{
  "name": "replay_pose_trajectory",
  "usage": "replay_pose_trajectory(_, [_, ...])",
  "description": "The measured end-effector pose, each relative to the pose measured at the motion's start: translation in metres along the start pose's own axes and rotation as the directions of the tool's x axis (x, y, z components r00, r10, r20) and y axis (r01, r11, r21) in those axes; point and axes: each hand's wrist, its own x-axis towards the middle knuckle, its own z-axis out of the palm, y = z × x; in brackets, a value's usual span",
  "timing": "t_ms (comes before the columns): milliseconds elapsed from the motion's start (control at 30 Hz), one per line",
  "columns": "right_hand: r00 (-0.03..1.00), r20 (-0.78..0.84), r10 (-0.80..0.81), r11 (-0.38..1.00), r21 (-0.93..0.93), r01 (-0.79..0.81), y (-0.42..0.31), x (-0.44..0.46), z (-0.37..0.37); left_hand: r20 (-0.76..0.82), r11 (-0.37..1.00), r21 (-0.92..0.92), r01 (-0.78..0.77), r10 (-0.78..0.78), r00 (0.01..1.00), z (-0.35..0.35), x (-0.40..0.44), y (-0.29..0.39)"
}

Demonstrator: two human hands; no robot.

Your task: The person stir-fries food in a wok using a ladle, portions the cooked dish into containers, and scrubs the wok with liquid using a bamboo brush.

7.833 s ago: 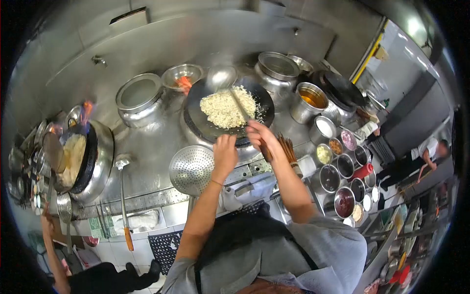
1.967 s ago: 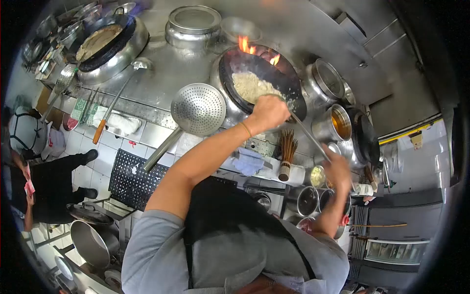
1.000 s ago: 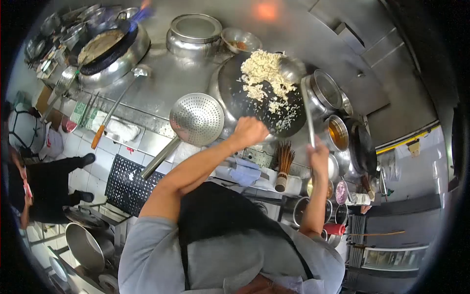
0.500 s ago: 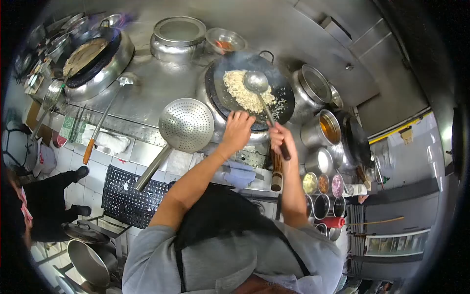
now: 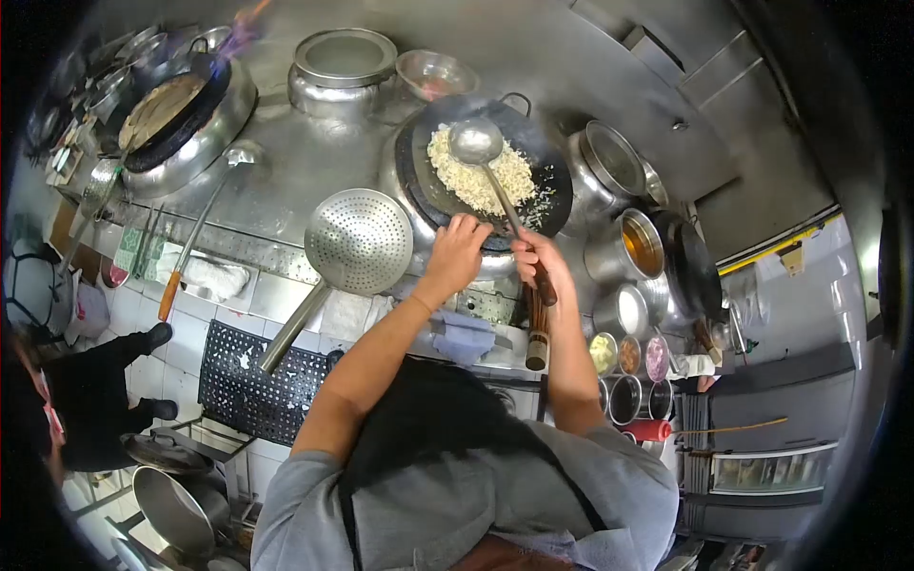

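Note:
My right hand [image 5: 536, 261] is closed around the handle of a long steel ladle [image 5: 476, 142]. The ladle's bowl is over pale food that looks like fried rice [image 5: 473, 181], spread in a black wok [image 5: 554, 171] on the burner. At the wok's near rim, my left hand [image 5: 458, 249] is closed with its fingers curled over the edge; what lies beneath the palm is hidden. A large perforated strainer [image 5: 359, 241] rests left of my left hand, its handle pointing toward me.
A lidded steel pot [image 5: 345, 71] and a glass bowl [image 5: 437, 74] stand behind. On the right are a pot of amber liquid [image 5: 640, 246] and several ingredient tins [image 5: 629, 356]. A second wok [image 5: 176, 109] sits at far left, near a wooden-handled ladle [image 5: 196, 236]. Another person's legs [image 5: 95, 385] show lower left.
My right hand has moved slightly left and up with the ladle, whose bowl has shifted toward the wok's far left. My left hand stays at the rim.

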Motion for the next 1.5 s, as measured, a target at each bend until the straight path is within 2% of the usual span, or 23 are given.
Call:
replay_pose_trajectory(33, [0.994,-0.058,-0.088,0.973,-0.218,0.074,-0.006,0.005,-0.001,-0.004,1.000,0.001,0.006,-0.006,1.000,-0.001,0.002,-0.002])
replay_pose_trajectory(100, [0.950,-0.124,-0.287,0.780,-0.605,0.156,-0.005,0.015,-0.011,-0.050,1.000,0.007,-0.011,0.012,0.999,-0.001,0.002,-0.002])
replay_pose_trajectory(133, [0.844,-0.083,-0.530,0.477,-0.852,0.215,-0.002,0.031,-0.017,-0.068,1.000,0.006,-0.024,0.025,0.997,0.000,0.003,-0.001])
replay_pose_trajectory(167, [0.698,0.027,-0.716,0.117,-0.980,0.158,0.008,0.049,-0.027,-0.034,1.000,0.007,-0.027,0.027,0.999,0.003,0.002,0.003])
replay_pose_trajectory(200, [0.549,0.213,-0.808,-0.247,-0.969,0.012,0.014,0.060,-0.031,-0.008,1.000,0.015,-0.023,0.023,1.000,0.001,0.002,0.000])
replay_pose_trajectory(233, [0.691,0.080,-0.719,-0.181,-0.981,-0.075,0.014,0.059,-0.032,0.013,0.999,0.027,-0.020,0.020,1.000,-0.001,0.003,-0.002])
replay_pose_trajectory(333, [0.815,0.129,-0.565,-0.352,-0.931,-0.096,0.005,-0.007,-0.023,0.070,1.000,-0.015,-0.009,0.010,0.998,-0.006,0.004,-0.003])
replay_pose_trajectory(433, [0.836,0.082,-0.542,-0.401,-0.900,-0.171,-0.021,-0.091,-0.023,0.085,1.000,0.025,0.000,-0.002,0.996,-0.010,0.005,-0.002])
replay_pose_trajectory(500, [0.783,0.134,-0.608,-0.393,-0.907,-0.150,-0.011,-0.132,-0.034,0.106,0.999,0.053,-0.005,-0.001,0.994,-0.015,0.009,0.001])
replay_pose_trajectory(533, [0.787,0.080,-0.612,-0.368,-0.909,-0.194,-0.009,-0.157,-0.026,0.115,0.998,0.067,0.001,-0.009,0.993,-0.017,0.010,0.003])
replay_pose_trajectory(567, [0.790,0.029,-0.612,-0.348,-0.907,-0.237,-0.009,-0.175,-0.019,0.016,0.994,0.098,-0.053,0.052,0.999,-0.017,0.014,0.003])
replay_pose_trajectory(667, [0.776,0.004,-0.630,-0.320,-0.913,-0.255,0.005,-0.189,-0.030,0.221,0.993,0.098,-0.069,0.046,0.974,-0.015,0.041,-0.007])
replay_pose_trajectory(767, [0.764,-0.102,-0.637,-0.270,-0.899,-0.345,0.024,-0.137,-0.023,0.336,0.995,0.092,0.050,-0.078,0.939,0.013,0.056,-0.026])
replay_pose_trajectory(867, [0.806,-0.127,-0.578,-0.215,-0.929,-0.300,0.021,-0.148,-0.020,0.464,0.980,0.197,-0.037,-0.060,0.884,0.010,0.044,-0.001])
replay_pose_trajectory(900, [0.821,-0.110,-0.560,-0.202,-0.943,-0.264,0.008,-0.161,-0.019,0.429,0.991,0.130,0.044,-0.096,0.898,-0.012,0.035,0.022])
replay_pose_trajectory(967, [0.838,0.039,-0.545,-0.207,-0.974,-0.089,-0.013,-0.206,-0.034,0.176,0.988,0.018,-0.155,0.149,0.973,-0.056,0.024,0.060])
replay_pose_trajectory(1000, [0.871,-0.029,-0.490,-0.158,-0.980,-0.122,-0.028,-0.224,-0.023,0.100,0.973,-0.033,-0.226,0.229,0.968,-0.067,0.023,0.071])
replay_pose_trajectory(1067, [0.869,-0.188,-0.458,-0.236,-0.917,-0.323,-0.044,-0.222,-0.003,0.108,0.985,0.015,-0.173,0.170,0.980,-0.055,0.044,0.062])
replay_pose_trajectory(1200, [0.814,-0.006,-0.581,-0.351,-0.900,-0.257,-0.024,-0.118,-0.035,0.144,0.997,0.057,0.051,-0.059,0.988,0.000,0.048,0.015])
replay_pose_trajectory(1300, [0.731,-0.045,-0.681,-0.202,-0.948,-0.247,-0.003,-0.094,-0.030,0.374,0.999,0.037,0.037,-0.048,0.926,-0.014,0.003,0.020])
replay_pose_trajectory(1400, [0.796,-0.160,-0.584,-0.213,-0.916,-0.340,-0.029,-0.161,-0.011,0.265,0.999,0.023,-0.028,0.021,0.964,-0.056,-0.022,0.050])
replay_pose_trajectory(1467, [0.830,-0.157,-0.535,-0.242,-0.913,-0.328,-0.042,-0.192,-0.003,0.284,0.999,0.031,-0.029,0.019,0.959,-0.063,0.014,0.053])
replay_pose_trajectory(1500, [0.836,-0.162,-0.524,-0.237,-0.915,-0.326,-0.047,-0.197,-0.003,0.174,0.999,0.038,-0.015,0.008,0.985,-0.055,0.030,0.045])
